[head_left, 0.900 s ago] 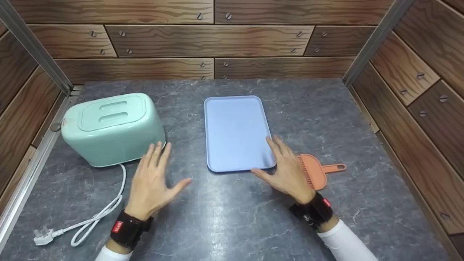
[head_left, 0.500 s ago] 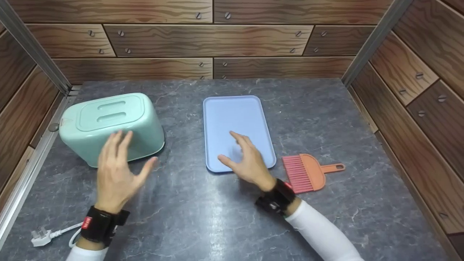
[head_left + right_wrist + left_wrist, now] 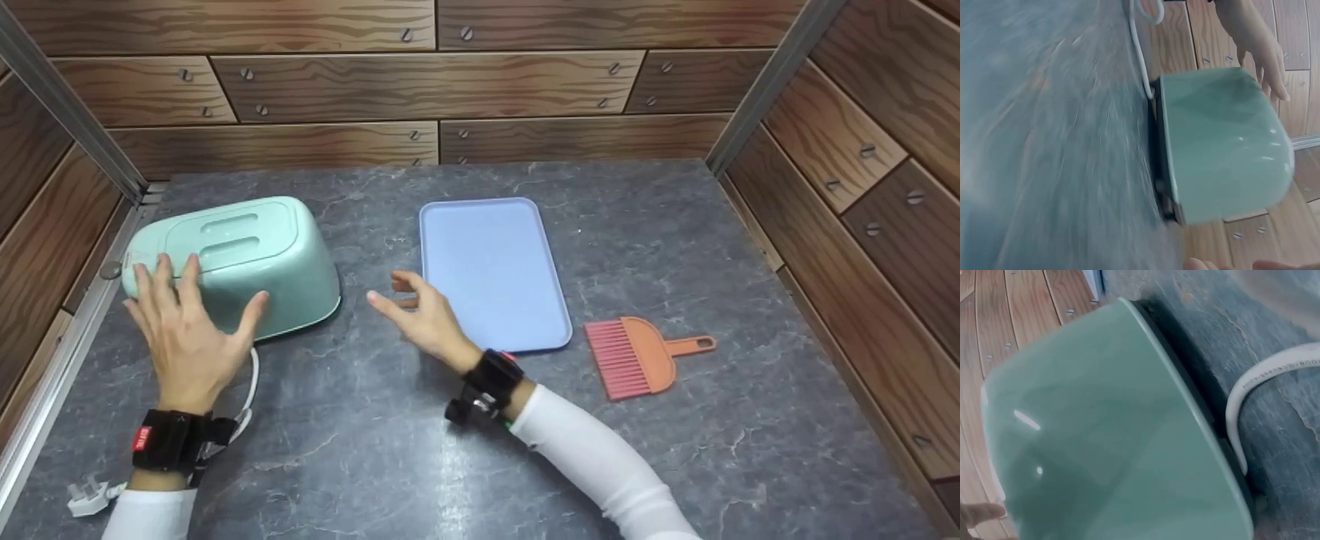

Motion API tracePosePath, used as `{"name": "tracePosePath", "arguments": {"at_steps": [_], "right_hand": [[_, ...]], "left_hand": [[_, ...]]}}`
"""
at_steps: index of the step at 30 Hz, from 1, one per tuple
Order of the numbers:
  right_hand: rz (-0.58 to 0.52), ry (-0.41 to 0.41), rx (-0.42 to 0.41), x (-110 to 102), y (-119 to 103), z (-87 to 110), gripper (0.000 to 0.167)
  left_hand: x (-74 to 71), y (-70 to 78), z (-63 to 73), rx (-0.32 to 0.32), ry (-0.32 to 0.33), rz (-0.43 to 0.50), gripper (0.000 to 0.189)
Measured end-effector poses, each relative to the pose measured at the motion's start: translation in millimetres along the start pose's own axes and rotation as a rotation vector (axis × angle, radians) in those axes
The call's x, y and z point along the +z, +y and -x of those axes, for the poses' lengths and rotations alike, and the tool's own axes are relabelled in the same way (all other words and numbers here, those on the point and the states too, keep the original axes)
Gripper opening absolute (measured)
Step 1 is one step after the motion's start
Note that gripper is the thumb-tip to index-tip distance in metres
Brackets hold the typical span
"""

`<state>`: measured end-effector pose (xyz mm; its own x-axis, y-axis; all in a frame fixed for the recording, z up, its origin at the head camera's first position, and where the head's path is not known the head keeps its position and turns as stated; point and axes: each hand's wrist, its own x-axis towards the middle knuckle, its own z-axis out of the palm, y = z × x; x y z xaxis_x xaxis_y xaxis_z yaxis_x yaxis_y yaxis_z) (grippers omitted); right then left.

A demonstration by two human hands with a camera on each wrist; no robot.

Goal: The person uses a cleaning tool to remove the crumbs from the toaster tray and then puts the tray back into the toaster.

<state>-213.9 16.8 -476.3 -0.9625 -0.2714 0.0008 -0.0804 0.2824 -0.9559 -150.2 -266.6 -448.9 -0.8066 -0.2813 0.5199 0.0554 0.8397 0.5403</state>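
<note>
A mint-green toaster (image 3: 296,262) with two long recesses in its top stands at the left of the table. My left hand (image 3: 187,349), fingers spread and thumb out, is at the toaster's near left side; whether it touches I cannot tell. In the right wrist view the left hand (image 3: 1261,48) appears beside the far end of the toaster (image 3: 1219,146). My right hand (image 3: 429,319) holds nothing, its fingers loosely bent, between the toaster and a blue tray (image 3: 495,262), just over the tray's left edge. The toaster's side fills most of the left wrist view.
A white cord (image 3: 253,382) runs from under the toaster toward a white plug (image 3: 88,499) at the near left. An orange brush (image 3: 637,356) with pink bristles lies right of the tray. Wood-patterned walls (image 3: 435,86) enclose the table's back and sides.
Both hands have moved left: the left one to the toaster's near left side, the right one from the tray's right edge across to its left. Toaster, tray and brush stay put.
</note>
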Motion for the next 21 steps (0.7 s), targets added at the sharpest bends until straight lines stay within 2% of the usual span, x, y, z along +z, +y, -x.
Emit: {"name": "tracePosePath", "arguments": {"at_steps": [6, 11, 15, 21], "right_hand": [[-0.248, -0.014, 0.195, 35, -4, -18.5, 0.069], [-0.353, -0.014, 0.301, 49, -4, -33.4, 0.075], [-0.428, 0.013, 0.354, 60, 0, -47.5, 0.073], [-0.508, 0.031, 0.366, 73, 2, -61.3, 0.069]], "left_hand": [[1.7, -9.8, -7.7, -0.115, -0.020, -0.028, 0.109], [5.3, -10.7, -13.8, -0.188, -0.001, -0.001, 0.109], [9.1, -8.9, -18.0, -0.214, 0.021, -0.009, 0.107], [18.6, -3.4, -21.1, -0.235, 0.043, -0.066, 0.104]]}}
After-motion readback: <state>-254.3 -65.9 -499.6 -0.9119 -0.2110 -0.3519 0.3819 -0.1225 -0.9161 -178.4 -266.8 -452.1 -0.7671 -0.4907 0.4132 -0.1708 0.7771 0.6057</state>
